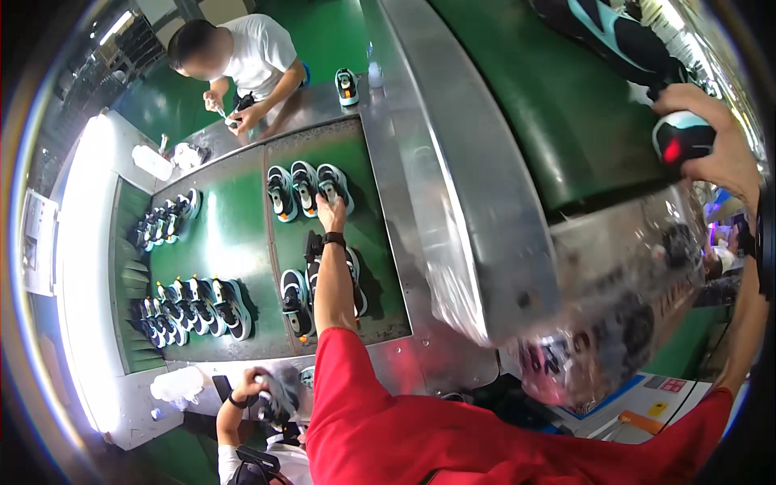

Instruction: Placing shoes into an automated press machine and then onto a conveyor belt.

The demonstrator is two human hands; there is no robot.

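My left hand [330, 217], with a dark band at its wrist, reaches out over the green belt. Its fingers close on the opening of a black and pale-blue sneaker [338, 187], the right one of three side by side. Below them, more sneakers [296, 301] stand in a row, partly covered by my forearm. At the upper right my right hand [715, 137] grips one end of another sneaker [683, 136], black with a pale end and a red light spot. Beside it, a larger-looking black and blue sneaker [618, 40] lies over a second green belt.
Rows of sneakers [230, 307] stand on the green belt [218, 242] at left. A metal housing [485, 162] divides the belts, with plastic-wrapped material [614, 299] at its end. One co-worker [250, 61] handles a dark shoe; another co-worker's hand [250, 386] holds a grey shoe.
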